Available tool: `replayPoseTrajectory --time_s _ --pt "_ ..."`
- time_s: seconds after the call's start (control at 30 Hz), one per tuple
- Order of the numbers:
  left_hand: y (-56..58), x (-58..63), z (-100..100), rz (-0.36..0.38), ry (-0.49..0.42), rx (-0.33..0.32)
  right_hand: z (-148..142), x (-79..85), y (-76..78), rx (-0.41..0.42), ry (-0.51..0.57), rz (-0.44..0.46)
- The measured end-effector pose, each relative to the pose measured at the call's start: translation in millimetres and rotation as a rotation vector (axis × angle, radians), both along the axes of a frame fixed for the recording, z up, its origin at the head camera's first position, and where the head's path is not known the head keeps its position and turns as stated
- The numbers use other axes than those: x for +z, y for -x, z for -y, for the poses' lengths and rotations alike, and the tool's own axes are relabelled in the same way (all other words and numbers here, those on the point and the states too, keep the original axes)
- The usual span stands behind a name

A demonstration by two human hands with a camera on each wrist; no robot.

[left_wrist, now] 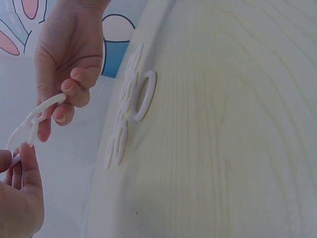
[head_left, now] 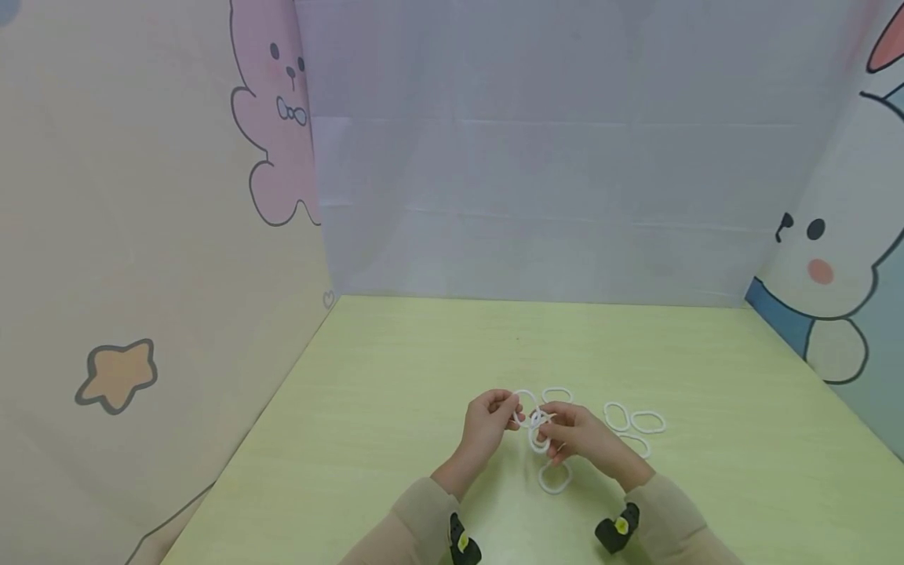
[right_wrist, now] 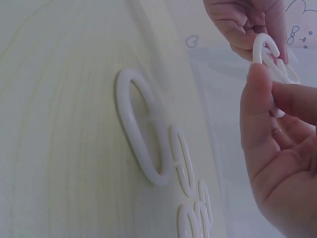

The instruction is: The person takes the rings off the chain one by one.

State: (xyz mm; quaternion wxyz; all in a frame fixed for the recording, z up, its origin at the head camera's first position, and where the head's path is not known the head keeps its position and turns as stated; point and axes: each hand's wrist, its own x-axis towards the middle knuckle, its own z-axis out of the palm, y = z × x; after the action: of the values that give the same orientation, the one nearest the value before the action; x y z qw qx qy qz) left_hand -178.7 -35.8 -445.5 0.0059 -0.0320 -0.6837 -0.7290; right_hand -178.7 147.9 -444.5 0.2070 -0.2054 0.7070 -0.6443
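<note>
Linked white plastic rings, long ovals, hang between my two hands. My left hand (head_left: 487, 424) pinches one white ring (head_left: 526, 391) between thumb and fingertips. Close beside it, my right hand (head_left: 582, 439) grips another ring that passes through the first; more rings cluster at its fingertips. A small gap shows in a held ring (right_wrist: 257, 48) in the right wrist view, where my thumb presses at its side. In the left wrist view, a held ring (left_wrist: 48, 103) slants from the right fingers down toward the left fingertips. Right fingers partly hide the cluster.
One loose ring (head_left: 554, 492) lies on the pale green table (head_left: 395, 369) below my right hand, and another (head_left: 558, 388) just beyond it. Several loose rings (head_left: 648, 432) lie grouped to the right. Cartoon-printed walls (head_left: 176, 235) and a whitish sheet (head_left: 530, 196) border the table.
</note>
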Motion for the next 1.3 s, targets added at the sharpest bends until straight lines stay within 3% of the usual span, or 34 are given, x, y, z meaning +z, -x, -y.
replayPoseTrajectory --time_s 0.23,0.5,1.3 --pt "-1.1 2.4 -1.3 0.009 -0.003 0.003 -0.4 -1.4 2.6 -0.014 0.000 0.005" --pt "-17.9 30.3 -0.6 0.007 0.006 0.006 0.8 1.9 1.9 -0.030 0.015 0.013" --pt "-17.7 28.9 -0.9 0.014 -0.008 -0.011 3.3 7.0 -0.6 -0.133 0.036 -0.006"
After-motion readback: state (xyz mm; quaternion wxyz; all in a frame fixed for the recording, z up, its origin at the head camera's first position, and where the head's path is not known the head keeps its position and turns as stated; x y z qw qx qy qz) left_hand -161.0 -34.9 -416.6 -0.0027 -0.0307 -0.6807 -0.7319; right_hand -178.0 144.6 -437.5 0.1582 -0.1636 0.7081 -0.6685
